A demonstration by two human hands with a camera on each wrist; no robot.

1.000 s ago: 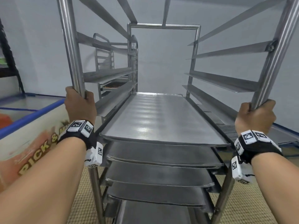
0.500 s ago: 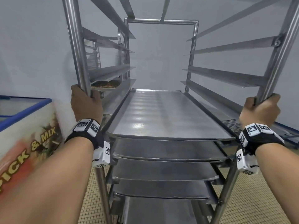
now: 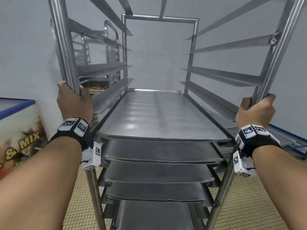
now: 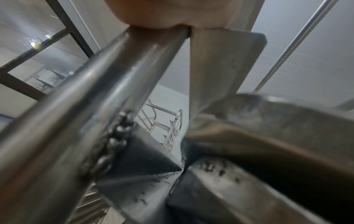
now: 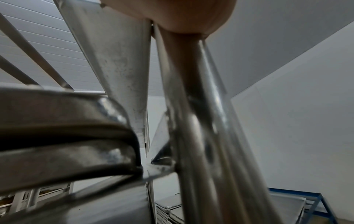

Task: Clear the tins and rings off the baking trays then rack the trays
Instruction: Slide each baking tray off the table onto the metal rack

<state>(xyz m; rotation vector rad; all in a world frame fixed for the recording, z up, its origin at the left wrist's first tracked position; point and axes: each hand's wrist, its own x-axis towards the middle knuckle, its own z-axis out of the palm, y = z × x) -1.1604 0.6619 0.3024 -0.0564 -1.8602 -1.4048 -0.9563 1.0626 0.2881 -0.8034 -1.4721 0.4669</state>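
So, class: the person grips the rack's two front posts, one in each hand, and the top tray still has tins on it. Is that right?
Not quite. The hands are right: left hand and right hand each grip a post of the rack. But the top tray is bare, as the head view shows.

The left hand [image 4: 153, 13] wraps the rack's upright post [image 4: 91, 94] at the top of the frame. Blurred tray corners [image 4: 268, 128] sit stacked at right, and another rack [image 4: 170, 128] stands beyond.
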